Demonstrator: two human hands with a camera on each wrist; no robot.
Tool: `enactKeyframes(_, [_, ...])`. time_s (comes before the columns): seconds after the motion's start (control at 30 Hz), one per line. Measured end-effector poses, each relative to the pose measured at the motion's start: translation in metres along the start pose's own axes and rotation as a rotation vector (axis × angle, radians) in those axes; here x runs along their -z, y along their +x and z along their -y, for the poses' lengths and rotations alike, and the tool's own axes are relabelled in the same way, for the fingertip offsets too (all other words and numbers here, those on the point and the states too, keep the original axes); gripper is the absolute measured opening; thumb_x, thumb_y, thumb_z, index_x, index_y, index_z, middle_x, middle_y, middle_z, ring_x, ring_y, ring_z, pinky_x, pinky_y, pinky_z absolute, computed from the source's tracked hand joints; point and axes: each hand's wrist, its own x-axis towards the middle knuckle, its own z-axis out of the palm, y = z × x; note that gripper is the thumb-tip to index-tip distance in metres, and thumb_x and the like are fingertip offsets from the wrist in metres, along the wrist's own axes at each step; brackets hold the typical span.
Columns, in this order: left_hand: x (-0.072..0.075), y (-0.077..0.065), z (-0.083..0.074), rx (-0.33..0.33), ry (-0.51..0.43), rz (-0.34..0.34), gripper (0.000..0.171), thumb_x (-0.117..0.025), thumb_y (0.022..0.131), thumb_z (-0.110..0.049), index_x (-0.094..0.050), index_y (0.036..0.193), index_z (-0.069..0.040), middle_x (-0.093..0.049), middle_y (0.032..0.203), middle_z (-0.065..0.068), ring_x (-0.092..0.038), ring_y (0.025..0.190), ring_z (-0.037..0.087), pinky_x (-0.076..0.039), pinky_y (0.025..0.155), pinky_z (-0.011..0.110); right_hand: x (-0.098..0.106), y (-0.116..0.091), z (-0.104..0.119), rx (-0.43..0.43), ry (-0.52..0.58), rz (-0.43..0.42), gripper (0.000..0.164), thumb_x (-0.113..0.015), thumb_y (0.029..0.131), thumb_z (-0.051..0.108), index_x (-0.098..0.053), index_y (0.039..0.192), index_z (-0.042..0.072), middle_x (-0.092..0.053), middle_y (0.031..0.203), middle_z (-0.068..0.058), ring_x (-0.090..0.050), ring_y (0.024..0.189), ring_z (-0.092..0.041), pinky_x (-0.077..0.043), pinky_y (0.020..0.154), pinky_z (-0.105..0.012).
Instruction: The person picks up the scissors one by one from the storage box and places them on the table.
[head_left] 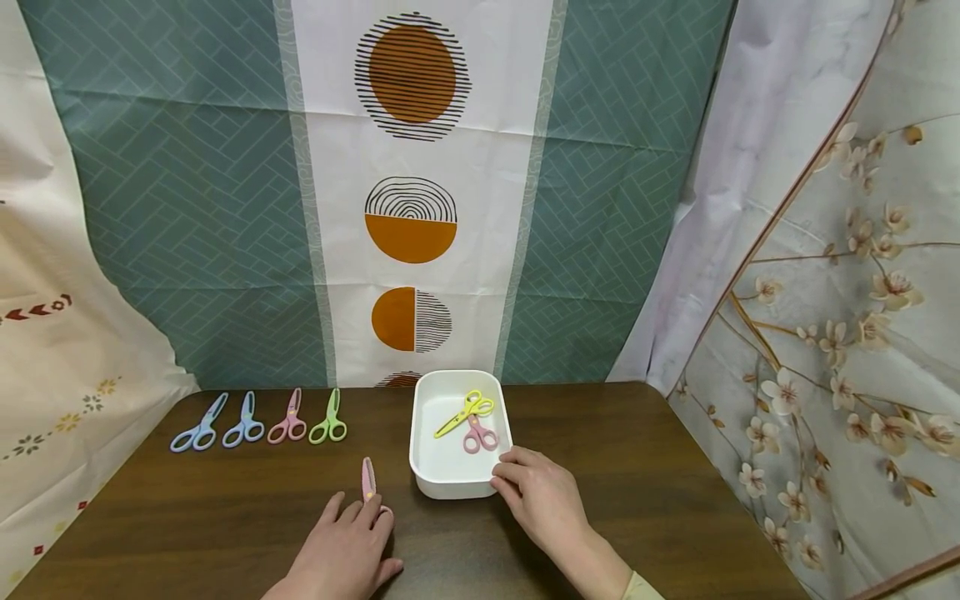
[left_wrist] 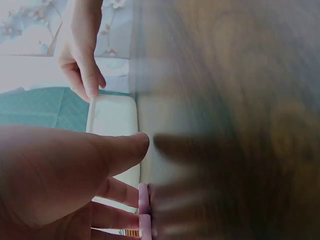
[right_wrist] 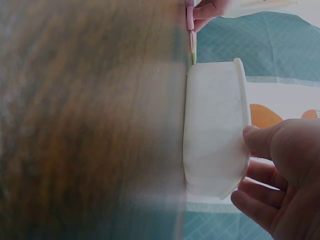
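My left hand [head_left: 347,546] lies over a pair of pink scissors [head_left: 368,481] on the table, its fingertips touching the handles, which are partly hidden in the head view. In the left wrist view the fingers [left_wrist: 120,192] reach out straight to the pink handle loops [left_wrist: 144,199], with the thumb apart from them. My right hand [head_left: 543,496] pinches the rim of a white plastic box [head_left: 453,490] at its near right corner, thumb outside. Inside the box, yellow scissors [head_left: 452,423] lie across another pink pair [head_left: 477,430].
At the back left of the dark wooden table [head_left: 600,450] is a row of scissors: a blue-purple pair [head_left: 213,414], a blue pair [head_left: 248,408], a pink pair [head_left: 293,406] and a green pair [head_left: 333,406]. A patterned curtain [head_left: 600,250] hangs behind the table.
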Motion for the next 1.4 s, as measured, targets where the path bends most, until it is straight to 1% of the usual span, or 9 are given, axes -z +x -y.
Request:
enactKeyframes(0.03, [0.0,0.001,0.001,0.008,-0.008,0.012,0.059,-0.083,0.092,-0.059,-0.071,0.12,-0.008,-0.069,0.132,0.016,-0.068,0.118,0.038,-0.041,0.114,0.07,0.0,0.0,0.0,-0.001,0.0,0.002,0.009,-0.092,0.092,0.023,-0.086,0.098,0.02,-0.077,0.11,0.005,-0.074,0.102,-0.017,-0.063,0.085,-0.04])
enactKeyframes(0.17, [0.002,0.0,0.003,0.015,-0.005,0.002,0.057,-0.082,0.094,-0.058,-0.071,0.119,-0.008,-0.069,0.136,0.016,-0.065,0.126,0.04,-0.042,0.112,0.07,-0.001,0.0,0.0,-0.007,-0.004,0.009,0.009,-0.092,0.093,0.024,-0.086,0.099,0.02,-0.077,0.111,0.005,-0.074,0.103,-0.017,-0.063,0.086,-0.04])
enactKeyframes(0.4, [0.007,-0.004,0.001,0.044,0.034,-0.014,0.063,-0.076,0.098,-0.063,-0.072,0.128,-0.008,-0.067,0.144,0.019,-0.065,0.125,0.037,-0.046,0.103,0.066,-0.001,0.0,0.0,-0.009,-0.003,0.012,0.009,-0.091,0.093,0.024,-0.086,0.099,0.021,-0.077,0.111,0.005,-0.074,0.103,-0.017,-0.063,0.086,-0.04])
enactKeyframes(0.5, [0.009,-0.006,-0.003,0.054,0.043,-0.027,0.069,-0.075,0.097,-0.066,-0.071,0.134,-0.007,-0.071,0.138,0.016,-0.066,0.122,0.036,-0.046,0.103,0.066,-0.001,0.0,0.0,-0.004,-0.005,0.006,0.009,-0.092,0.093,0.024,-0.086,0.098,0.021,-0.077,0.111,0.006,-0.074,0.103,-0.017,-0.063,0.085,-0.04])
enactKeyframes(0.63, [0.01,-0.01,-0.008,0.057,0.045,-0.038,0.074,-0.076,0.094,-0.067,-0.072,0.137,-0.008,-0.073,0.131,0.015,-0.068,0.118,0.038,-0.043,0.106,0.071,-0.002,-0.001,0.0,0.005,-0.002,-0.007,0.009,-0.092,0.092,0.023,-0.085,0.097,0.022,-0.076,0.11,0.007,-0.073,0.102,-0.016,-0.063,0.084,-0.039])
enactKeyframes(0.77, [0.009,-0.011,-0.009,0.066,0.037,-0.027,0.073,-0.077,0.093,-0.068,-0.072,0.134,-0.007,-0.072,0.131,0.017,-0.07,0.118,0.043,-0.04,0.108,0.077,-0.002,-0.002,-0.001,0.01,0.003,-0.016,0.009,-0.092,0.092,0.023,-0.085,0.096,0.022,-0.076,0.109,0.008,-0.073,0.101,-0.015,-0.063,0.083,-0.039])
enactKeyframes(0.93, [0.009,-0.01,-0.009,0.079,-0.002,0.018,0.075,-0.077,0.093,-0.069,-0.071,0.133,-0.005,-0.072,0.133,0.02,-0.071,0.114,0.048,-0.039,0.109,0.079,-0.002,-0.001,0.0,0.009,-0.001,-0.011,0.009,-0.092,0.092,0.024,-0.085,0.097,0.021,-0.076,0.11,0.006,-0.074,0.102,-0.016,-0.063,0.085,-0.039])
enactKeyframes(1.13, [0.007,-0.005,-0.008,0.092,-0.02,0.039,0.079,-0.077,0.093,-0.069,-0.071,0.137,-0.004,-0.069,0.138,0.022,-0.068,0.121,0.049,-0.038,0.11,0.079,-0.001,0.001,0.0,0.0,-0.005,0.001,0.009,-0.092,0.093,0.025,-0.085,0.098,0.021,-0.077,0.112,0.005,-0.074,0.104,-0.017,-0.063,0.086,-0.04])
enactKeyframes(1.4, [0.006,0.003,0.002,0.112,-0.037,0.054,0.079,-0.075,0.096,-0.067,-0.069,0.144,-0.005,-0.063,0.15,0.021,-0.06,0.135,0.049,-0.037,0.113,0.077,-0.002,0.0,-0.001,-0.002,-0.005,0.006,0.009,-0.092,0.093,0.025,-0.085,0.098,0.021,-0.077,0.111,0.005,-0.074,0.103,-0.017,-0.063,0.085,-0.04])
